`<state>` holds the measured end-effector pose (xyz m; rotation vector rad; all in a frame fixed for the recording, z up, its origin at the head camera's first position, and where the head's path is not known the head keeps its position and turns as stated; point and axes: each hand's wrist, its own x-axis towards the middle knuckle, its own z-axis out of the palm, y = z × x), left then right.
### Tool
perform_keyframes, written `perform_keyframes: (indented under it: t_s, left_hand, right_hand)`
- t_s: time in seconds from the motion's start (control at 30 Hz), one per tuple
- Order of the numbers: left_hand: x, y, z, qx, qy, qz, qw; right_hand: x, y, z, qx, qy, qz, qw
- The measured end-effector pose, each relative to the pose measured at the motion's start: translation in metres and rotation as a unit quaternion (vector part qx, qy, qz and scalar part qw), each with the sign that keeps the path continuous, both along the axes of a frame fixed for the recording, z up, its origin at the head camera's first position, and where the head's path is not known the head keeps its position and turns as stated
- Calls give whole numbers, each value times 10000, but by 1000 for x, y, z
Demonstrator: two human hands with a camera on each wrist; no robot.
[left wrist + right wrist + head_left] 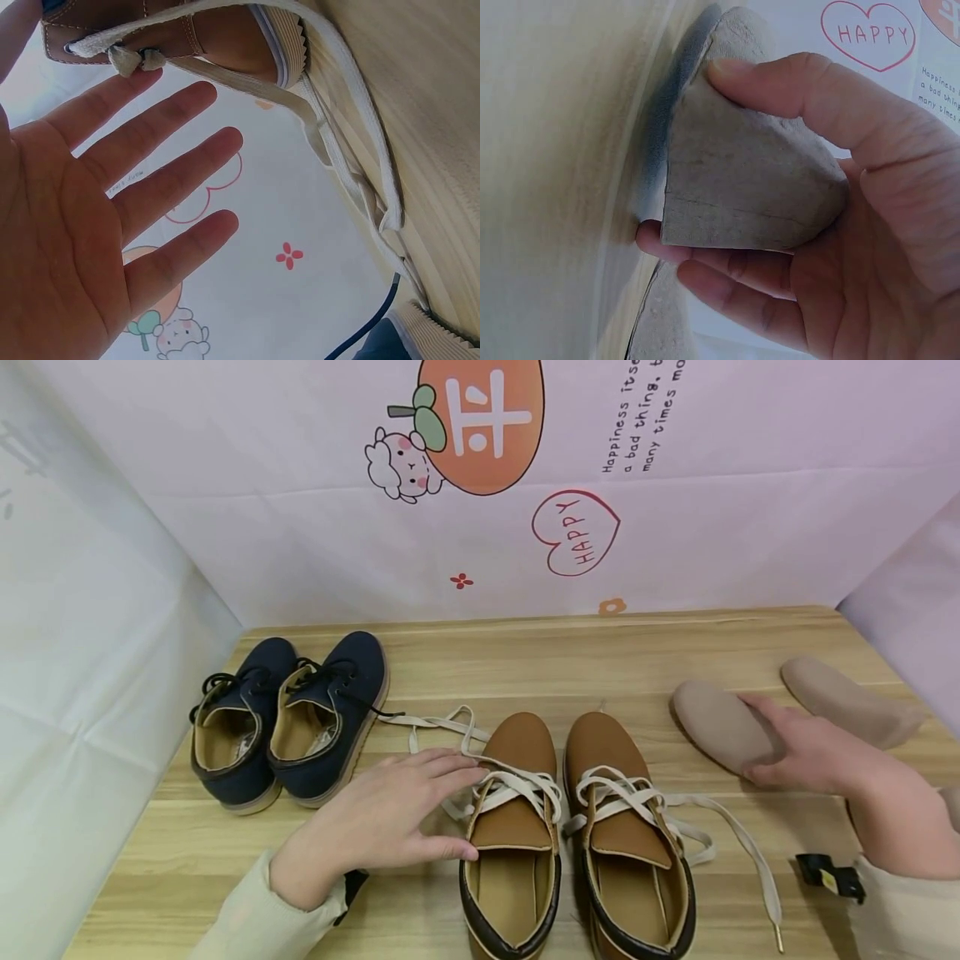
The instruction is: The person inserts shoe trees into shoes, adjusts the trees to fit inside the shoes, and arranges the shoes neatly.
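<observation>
My right hand [817, 752] grips a grey-beige moulded shoe insert [720, 722], thumb on one side and fingers round the other. In the right wrist view the insert's blunt end [742, 165] faces the camera, close to the wood. A pair of brown lace-up shoes stands in the middle, a left shoe [525, 739] and a right shoe [606, 747], both hollow inside with loose white laces. Over the left shoe's outer side reaches my left hand [390, 814], fingers straight and fingertips at its laces. Its palm [60, 202] holds nothing in the left wrist view.
Two navy shoes [363, 660] with black laces stand at the left. A second insert [840, 697] lies beyond the right hand, and part of another beige piece [952, 806] shows at the right edge. A printed cloth [300, 552] backs the wooden table [540, 652].
</observation>
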<state>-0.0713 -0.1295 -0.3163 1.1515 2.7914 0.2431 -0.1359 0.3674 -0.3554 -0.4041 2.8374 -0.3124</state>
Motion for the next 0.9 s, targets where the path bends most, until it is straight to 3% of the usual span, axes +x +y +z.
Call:
perform_keyframes:
  t_s: [0.33, 0.9]
  left_hand:
    - [0, -1, -2, 35, -184, 79, 9998]
    - [-3, -1, -4, 32, -138, 18, 9999]
  right_hand:
    - [-2, -2, 0, 29, 4, 95, 10000]
    - [1, -10, 5, 14, -56, 79, 10000]
